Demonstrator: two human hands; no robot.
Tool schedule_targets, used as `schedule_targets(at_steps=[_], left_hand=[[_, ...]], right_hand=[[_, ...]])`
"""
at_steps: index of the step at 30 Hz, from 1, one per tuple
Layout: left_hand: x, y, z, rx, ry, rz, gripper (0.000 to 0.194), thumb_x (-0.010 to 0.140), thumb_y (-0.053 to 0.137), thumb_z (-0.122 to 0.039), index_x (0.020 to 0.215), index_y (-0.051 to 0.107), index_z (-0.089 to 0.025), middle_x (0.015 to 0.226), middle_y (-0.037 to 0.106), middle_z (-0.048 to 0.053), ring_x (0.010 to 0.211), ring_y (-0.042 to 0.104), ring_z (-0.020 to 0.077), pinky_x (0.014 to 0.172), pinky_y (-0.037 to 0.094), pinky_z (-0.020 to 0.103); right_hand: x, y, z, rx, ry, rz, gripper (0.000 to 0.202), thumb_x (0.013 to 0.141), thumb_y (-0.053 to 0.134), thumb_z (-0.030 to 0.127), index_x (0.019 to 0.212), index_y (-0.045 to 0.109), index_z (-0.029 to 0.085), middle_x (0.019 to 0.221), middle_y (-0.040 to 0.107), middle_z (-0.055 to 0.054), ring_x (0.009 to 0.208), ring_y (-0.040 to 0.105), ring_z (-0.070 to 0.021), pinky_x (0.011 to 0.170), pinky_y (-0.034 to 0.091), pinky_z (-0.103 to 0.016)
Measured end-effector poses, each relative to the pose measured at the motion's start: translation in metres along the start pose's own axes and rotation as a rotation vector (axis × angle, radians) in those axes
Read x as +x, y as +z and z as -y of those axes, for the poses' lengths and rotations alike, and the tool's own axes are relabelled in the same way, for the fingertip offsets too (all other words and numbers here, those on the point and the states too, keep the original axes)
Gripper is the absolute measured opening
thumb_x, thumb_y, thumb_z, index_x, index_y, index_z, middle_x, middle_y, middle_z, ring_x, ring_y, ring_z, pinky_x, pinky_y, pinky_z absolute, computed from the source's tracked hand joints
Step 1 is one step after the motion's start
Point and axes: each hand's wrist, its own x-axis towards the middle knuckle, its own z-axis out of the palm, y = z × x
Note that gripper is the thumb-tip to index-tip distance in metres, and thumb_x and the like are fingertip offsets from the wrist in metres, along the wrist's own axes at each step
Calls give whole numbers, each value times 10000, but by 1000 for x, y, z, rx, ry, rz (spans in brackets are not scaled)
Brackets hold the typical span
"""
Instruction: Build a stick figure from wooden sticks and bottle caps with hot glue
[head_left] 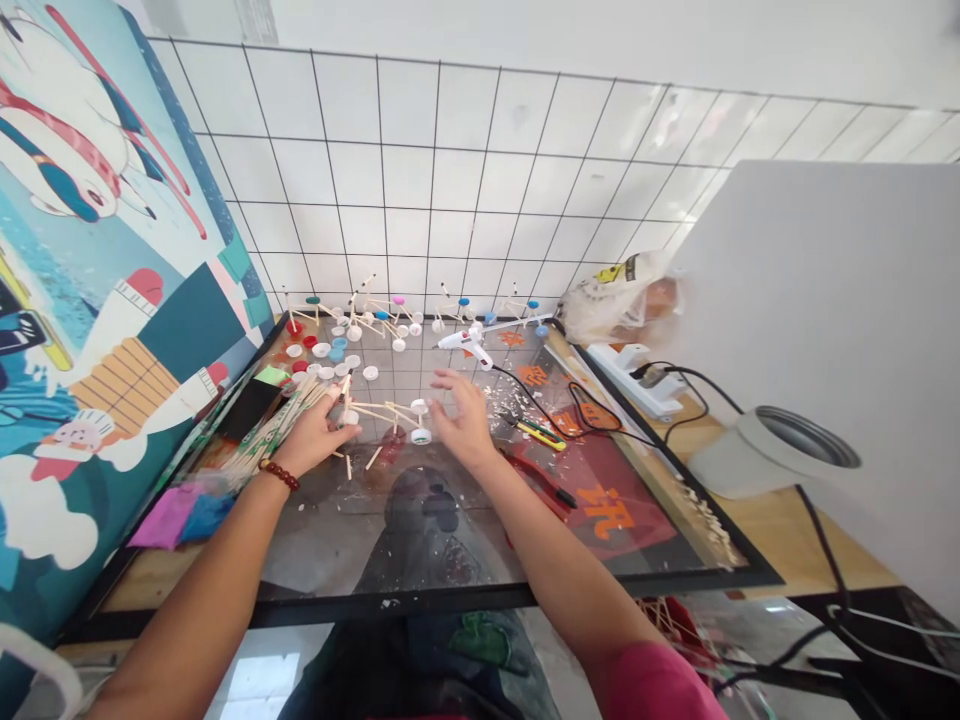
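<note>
A small cart [386, 410] made of wooden sticks with white bottle-cap wheels stands on the glossy tabletop in front of me. My left hand [319, 430], with a beaded bracelet on the wrist, has its thumb and index finger around the left wheel end of this cart. Close beside its right-hand caps is my right hand [463, 415], fingers apart and nothing held. Two short loose sticks [373, 458] lie just below the cart. Left of my left hand is a heap of wooden sticks [259, 430].
Several similar stick carts [379, 315] line the back edge. Loose bottle caps [322, 350] lie at the back left. A white glue gun [469, 342], its black cord, a yellow cutter [541, 433] and red-handled pliers [544, 480] lie to the right. A power strip [637, 380] sits beyond the rim.
</note>
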Motion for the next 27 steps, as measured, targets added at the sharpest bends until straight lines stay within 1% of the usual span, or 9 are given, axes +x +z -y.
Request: schedule_targets(at_steps=[2, 3, 5, 8, 11, 14, 18, 22, 27], left_hand=[[0, 0, -1, 9, 4, 34, 807, 709, 767, -370, 1451, 475, -247, 1195, 682, 86, 572, 517, 99, 507, 417, 222], [0, 0, -2, 5, 3, 49, 817, 710, 768, -366, 1458, 463, -243, 1193, 680, 89, 604, 539, 108, 526, 428, 222], [-1, 0, -3, -21, -3, 43, 810, 698, 780, -350, 1440, 480, -226, 1179, 679, 98, 639, 561, 121, 547, 443, 228], [-2, 1, -5, -16, -25, 53, 760, 702, 776, -345, 1402, 513, -208, 1171, 675, 101, 595, 537, 113, 526, 436, 239], [-4, 2, -6, 43, -27, 58, 780, 720, 759, -348, 1433, 475, -213, 1169, 671, 89, 552, 498, 100, 502, 417, 238], [-4, 2, -5, 62, -9, 54, 824, 737, 743, -334, 1481, 410, -213, 1237, 649, 97, 579, 514, 102, 534, 443, 244], [-4, 0, -4, 0, 45, 23, 842, 738, 746, -281, 1496, 390, -192, 1343, 597, 124, 782, 617, 143, 656, 499, 250], [-8, -1, -8, -56, 30, 20, 799, 756, 731, -254, 1483, 407, -190, 1342, 600, 133, 856, 640, 162, 687, 515, 255], [-13, 0, -11, -68, 62, -12, 663, 754, 715, -276, 1382, 517, -198, 1276, 637, 128, 816, 635, 185, 681, 523, 296]], right_hand=[[8, -15, -1, 27, -2, -103, 182, 892, 557, 280, 1051, 622, 220, 1240, 672, -114, 1195, 600, -232, 1036, 418, -424], [10, -24, -2, 18, 17, -107, 178, 883, 561, 284, 1034, 625, 216, 1197, 686, -111, 1161, 616, -232, 1017, 442, -413], [12, -45, -5, -52, 97, -11, 162, 835, 607, 282, 975, 642, 208, 1066, 718, -95, 1042, 657, -240, 947, 486, -401], [4, -75, -7, -191, 220, 223, 121, 783, 661, 261, 891, 671, 207, 928, 733, -60, 897, 681, -232, 857, 513, -383], [-8, -86, -4, -262, 249, 314, 138, 791, 660, 233, 923, 695, 214, 941, 746, -51, 903, 689, -224, 856, 516, -374], [-11, -69, 1, -271, 209, 372, 279, 771, 696, 219, 1050, 699, 205, 1058, 745, -78, 976, 687, -236, 904, 517, -388], [0, -23, 4, -267, 183, 423, 394, 773, 711, 213, 1165, 682, 181, 1192, 717, -112, 1107, 658, -252, 1002, 485, -404], [8, 13, 6, -278, 184, 431, 406, 791, 705, 219, 1196, 680, 201, 1189, 722, -103, 1011, 686, -233, 938, 519, -385], [9, 33, 4, -269, 148, 429, 377, 756, 751, 238, 1130, 715, 206, 1098, 750, -86, 943, 696, -225, 878, 526, -346]])
